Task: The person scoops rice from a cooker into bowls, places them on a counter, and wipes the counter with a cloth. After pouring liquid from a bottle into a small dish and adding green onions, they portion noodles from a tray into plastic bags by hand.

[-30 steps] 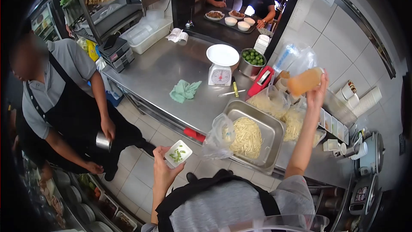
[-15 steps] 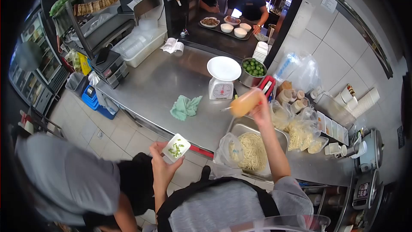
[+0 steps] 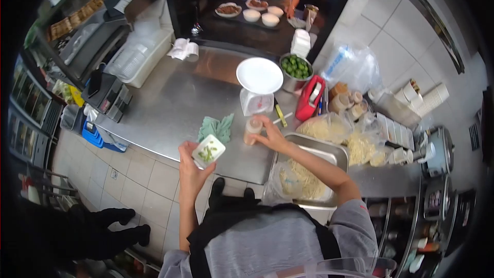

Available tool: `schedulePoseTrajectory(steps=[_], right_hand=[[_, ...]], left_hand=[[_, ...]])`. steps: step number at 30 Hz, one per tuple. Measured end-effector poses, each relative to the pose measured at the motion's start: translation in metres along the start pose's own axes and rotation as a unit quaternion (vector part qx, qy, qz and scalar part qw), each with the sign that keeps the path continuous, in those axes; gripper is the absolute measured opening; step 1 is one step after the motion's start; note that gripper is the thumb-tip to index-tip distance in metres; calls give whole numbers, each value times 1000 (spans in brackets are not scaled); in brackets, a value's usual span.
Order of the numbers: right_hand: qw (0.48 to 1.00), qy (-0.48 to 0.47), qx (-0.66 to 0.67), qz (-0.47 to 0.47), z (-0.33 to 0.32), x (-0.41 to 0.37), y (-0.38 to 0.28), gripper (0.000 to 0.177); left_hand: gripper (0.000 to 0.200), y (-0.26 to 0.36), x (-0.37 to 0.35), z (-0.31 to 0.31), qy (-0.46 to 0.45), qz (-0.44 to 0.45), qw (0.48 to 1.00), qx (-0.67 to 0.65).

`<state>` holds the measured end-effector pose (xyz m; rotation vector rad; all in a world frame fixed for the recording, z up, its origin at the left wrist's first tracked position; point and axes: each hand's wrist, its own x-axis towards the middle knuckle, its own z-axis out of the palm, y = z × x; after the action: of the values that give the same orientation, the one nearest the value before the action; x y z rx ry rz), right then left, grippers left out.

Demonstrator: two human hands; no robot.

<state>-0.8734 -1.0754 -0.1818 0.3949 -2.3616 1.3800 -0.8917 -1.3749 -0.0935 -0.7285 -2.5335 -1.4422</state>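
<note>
My left hand (image 3: 191, 167) holds a small white square dish (image 3: 208, 151) with chopped green bits in it, over the front edge of the steel counter (image 3: 170, 108). My right hand (image 3: 268, 134) grips a squeeze bottle of orange-tan sauce (image 3: 252, 129), which stands upright on the counter beside a green cloth (image 3: 216, 127). Just right of that hand is a steel tray (image 3: 329, 155) of pale noodles (image 3: 301, 177), partly under a clear plastic bag.
A white kitchen scale (image 3: 258, 85) with a plate on top, a bowl of limes (image 3: 297, 68), a red tape dispenser (image 3: 311, 99) and bags of noodles (image 3: 329, 126) stand behind. Stacked cups (image 3: 429, 100) line the right wall. Another person's dark legs (image 3: 110, 231) are at lower left.
My right hand has brought the sauce bottle down from the air and leftward to stand on the counter. The left hand with the dish rose slightly. The co-worker has moved away to the lower left.
</note>
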Motion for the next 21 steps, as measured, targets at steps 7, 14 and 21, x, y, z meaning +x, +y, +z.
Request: schedulePoseTrajectory(steps=[7, 14, 21], right_hand=[[982, 10, -19, 185, 18, 9, -22, 67], [908, -59, -408, 80, 48, 60, -75, 55], [789, -33, -612, -44, 59, 93, -89, 26]], left_hand=[[71, -50, 54, 1, -90, 20, 995, -21], [73, -91, 90, 12, -178, 83, 980, 2], [72, -100, 112, 17, -218, 110, 970, -16]])
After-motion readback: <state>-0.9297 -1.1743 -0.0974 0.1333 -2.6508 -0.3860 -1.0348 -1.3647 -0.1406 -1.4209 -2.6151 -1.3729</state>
